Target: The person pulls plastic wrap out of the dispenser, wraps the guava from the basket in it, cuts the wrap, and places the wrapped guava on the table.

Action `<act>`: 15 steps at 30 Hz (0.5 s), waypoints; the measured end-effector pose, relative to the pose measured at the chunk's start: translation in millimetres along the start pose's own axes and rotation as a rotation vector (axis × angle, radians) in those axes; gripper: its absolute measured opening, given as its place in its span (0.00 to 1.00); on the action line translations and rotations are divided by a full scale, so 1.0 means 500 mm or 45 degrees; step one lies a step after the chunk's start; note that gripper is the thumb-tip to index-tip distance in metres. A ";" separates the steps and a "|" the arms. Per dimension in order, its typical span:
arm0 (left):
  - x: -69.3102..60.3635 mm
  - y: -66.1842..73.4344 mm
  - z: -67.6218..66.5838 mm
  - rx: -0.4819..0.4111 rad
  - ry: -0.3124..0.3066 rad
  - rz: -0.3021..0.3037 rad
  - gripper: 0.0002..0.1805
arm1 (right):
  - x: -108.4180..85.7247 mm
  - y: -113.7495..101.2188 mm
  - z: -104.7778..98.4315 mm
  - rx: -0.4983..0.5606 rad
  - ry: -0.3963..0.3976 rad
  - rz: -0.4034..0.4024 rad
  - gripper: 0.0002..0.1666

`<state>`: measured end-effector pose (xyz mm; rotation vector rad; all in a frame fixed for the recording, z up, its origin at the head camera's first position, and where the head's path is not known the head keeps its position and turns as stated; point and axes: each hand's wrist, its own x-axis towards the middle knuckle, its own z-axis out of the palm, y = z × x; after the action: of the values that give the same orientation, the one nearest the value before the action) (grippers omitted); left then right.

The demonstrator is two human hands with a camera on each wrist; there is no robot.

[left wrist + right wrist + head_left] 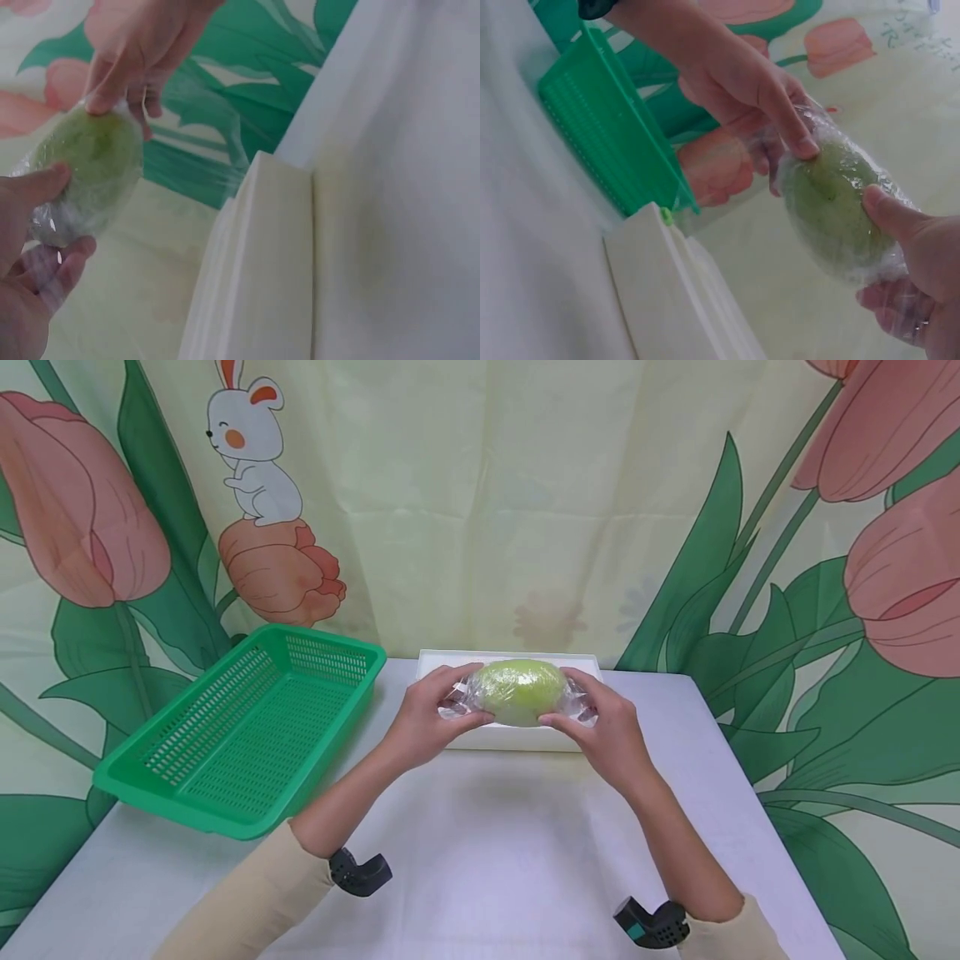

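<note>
A green, oval fruit that looks like a mango (521, 692), wrapped in clear plastic film, is held up between both hands in the head view. My left hand (427, 718) grips its left end, thumb at the near side and fingers behind. The right hand (613, 731) grips the opposite end in the same way. Loose, crinkled film bunches at both ends. Both wrist views show the thumbs pressing on the wrapped mango (101, 169), which is clear of the table. Just behind and below it sits a white box (517, 742), partly hidden by the fruit and hands.
A green plastic basket (247, 752) with slotted walls stands on the left of the white-covered table (480, 860). A printed curtain (480, 510) with tulips and a rabbit hangs behind. At the box's edge, a small green bit (667, 216) shows in the right wrist view.
</note>
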<state>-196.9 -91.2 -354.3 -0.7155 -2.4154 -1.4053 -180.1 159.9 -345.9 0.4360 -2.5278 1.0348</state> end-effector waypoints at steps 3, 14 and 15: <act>-0.007 0.004 -0.001 0.026 -0.015 -0.017 0.35 | -0.007 0.000 -0.002 -0.007 -0.017 -0.015 0.43; -0.031 -0.009 0.004 0.029 -0.112 -0.087 0.29 | -0.030 0.008 -0.007 -0.046 -0.185 0.051 0.38; -0.033 -0.012 0.005 0.033 -0.120 -0.090 0.28 | -0.031 0.010 -0.005 -0.047 -0.200 0.057 0.38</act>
<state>-185.7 -96.4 -367.3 -0.7120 -2.5499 -1.3938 -167.8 167.4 -354.3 0.4687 -2.7024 1.0038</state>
